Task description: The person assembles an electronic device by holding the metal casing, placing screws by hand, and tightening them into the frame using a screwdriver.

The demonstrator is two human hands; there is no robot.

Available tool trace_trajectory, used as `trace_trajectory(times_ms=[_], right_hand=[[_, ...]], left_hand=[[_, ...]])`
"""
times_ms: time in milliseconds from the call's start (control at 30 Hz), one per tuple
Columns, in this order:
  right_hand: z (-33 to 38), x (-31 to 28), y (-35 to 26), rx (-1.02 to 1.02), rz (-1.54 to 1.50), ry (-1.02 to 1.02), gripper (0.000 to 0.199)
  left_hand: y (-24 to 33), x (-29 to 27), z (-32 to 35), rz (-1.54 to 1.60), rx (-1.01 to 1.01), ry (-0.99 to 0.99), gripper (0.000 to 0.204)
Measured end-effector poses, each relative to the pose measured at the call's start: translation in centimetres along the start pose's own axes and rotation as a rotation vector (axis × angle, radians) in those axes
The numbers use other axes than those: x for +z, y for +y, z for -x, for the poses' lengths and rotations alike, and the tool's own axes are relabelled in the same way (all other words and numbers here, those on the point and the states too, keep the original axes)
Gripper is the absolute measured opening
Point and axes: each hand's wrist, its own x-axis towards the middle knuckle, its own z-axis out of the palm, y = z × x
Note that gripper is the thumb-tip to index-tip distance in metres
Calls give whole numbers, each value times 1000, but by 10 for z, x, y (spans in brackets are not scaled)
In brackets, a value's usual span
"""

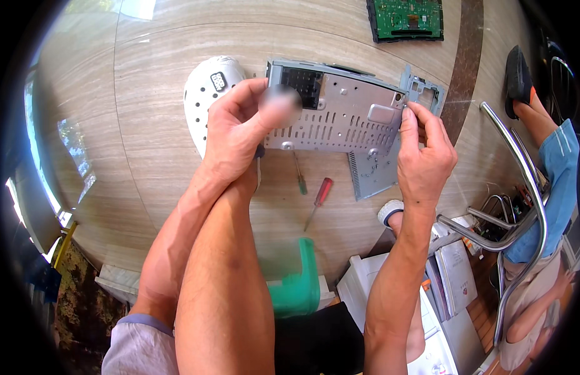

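A silver metal device casing (343,115) with rows of slots and a black vented panel is held up above the floor. My left hand (243,128) grips its left end; a blurred patch covers the thumb tip. At the other end, my right hand (427,140) pinches the corner between thumb and fingers, beside a grey bracket frame (427,94). Whether a small part sits in that pinch cannot be seen. Below the casing lies a perforated metal plate (371,178), partly covered. A red-handled screwdriver (323,192) and a green-handled screwdriver (301,182) rest on the floor.
A green circuit board (407,19) lies at the far right. My white clog (199,103) is beside my left hand. Nearer are a green plastic object (307,275) and a white box (359,281). A chrome chair frame (521,156) and another person (555,162) occupy the right side.
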Motion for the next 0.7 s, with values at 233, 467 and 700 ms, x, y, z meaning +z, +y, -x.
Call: trace_trajectory(times_ms=[233, 467, 700], right_hand=[[2, 8, -2, -24, 81, 70, 10], [5, 13, -3, -24, 118, 118, 9], [6, 18, -5, 6, 96, 142, 8]], left_hand=[[0, -1, 0, 2, -1, 0, 33], [-1, -1, 0, 7, -12, -2, 34], [-1, 0, 0, 49, -12, -4, 33]])
